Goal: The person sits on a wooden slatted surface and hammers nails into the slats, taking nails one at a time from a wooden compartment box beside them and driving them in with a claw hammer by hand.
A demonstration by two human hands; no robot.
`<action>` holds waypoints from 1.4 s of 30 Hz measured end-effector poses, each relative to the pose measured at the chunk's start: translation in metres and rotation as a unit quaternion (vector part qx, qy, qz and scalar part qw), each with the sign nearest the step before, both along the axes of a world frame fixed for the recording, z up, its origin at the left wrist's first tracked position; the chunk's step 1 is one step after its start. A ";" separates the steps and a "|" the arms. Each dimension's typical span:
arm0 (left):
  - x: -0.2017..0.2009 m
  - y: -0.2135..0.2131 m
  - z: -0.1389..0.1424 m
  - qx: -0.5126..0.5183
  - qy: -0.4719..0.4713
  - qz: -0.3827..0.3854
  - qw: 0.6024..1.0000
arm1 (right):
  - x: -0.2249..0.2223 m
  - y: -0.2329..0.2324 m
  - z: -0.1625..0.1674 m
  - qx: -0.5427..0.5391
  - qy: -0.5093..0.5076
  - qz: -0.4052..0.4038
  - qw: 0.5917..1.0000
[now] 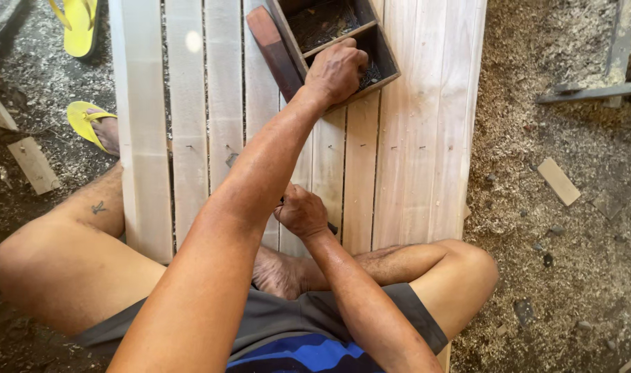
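I sit on a pale wooden slat panel (405, 138) laid on the ground. My left hand (336, 69) reaches forward into the near compartment of a dark wooden box (388, 59) that holds small nails (372, 72). Its fingers are curled down among them and the fingertips are hidden. My right hand (302, 211) rests on the slats close to my crossed legs. It is closed around a dark tool handle (331, 227), and only a short end of the handle shows.
A dark wooden strip (274, 48) leans beside the box. My foot in a yellow sandal (88, 123) is left of the panel, and another yellow sandal (79, 26) lies farther off. Wood offcuts (34, 164) (558, 181), sawdust and metal bars (591, 90) cover the ground.
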State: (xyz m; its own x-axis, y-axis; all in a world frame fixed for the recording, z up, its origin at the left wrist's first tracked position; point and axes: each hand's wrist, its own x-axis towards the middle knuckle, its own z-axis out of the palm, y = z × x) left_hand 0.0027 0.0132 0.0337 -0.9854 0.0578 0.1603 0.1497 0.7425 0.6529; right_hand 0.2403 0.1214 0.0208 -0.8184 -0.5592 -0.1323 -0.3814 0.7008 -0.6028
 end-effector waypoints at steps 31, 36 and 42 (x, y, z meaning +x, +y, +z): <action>0.334 -0.247 -0.052 0.115 0.136 0.453 0.873 | 0.024 -0.139 0.075 -0.032 -0.017 -0.001 0.999; 0.338 -0.249 -0.050 0.080 0.160 0.443 0.878 | 0.018 -0.169 0.090 -0.103 0.077 0.067 0.989; 0.336 -0.251 -0.052 0.049 0.140 0.449 0.881 | 0.025 -0.200 0.069 -0.041 0.010 0.042 0.998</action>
State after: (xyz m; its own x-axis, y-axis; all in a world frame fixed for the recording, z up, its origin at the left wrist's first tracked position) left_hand 0.3386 -0.2376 -0.0181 -0.5470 -0.7534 0.3649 -0.3040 0.5849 0.7520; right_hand 0.2648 -0.0788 0.0901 -0.7705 -0.6339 -0.0665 -0.4494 0.6143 -0.6486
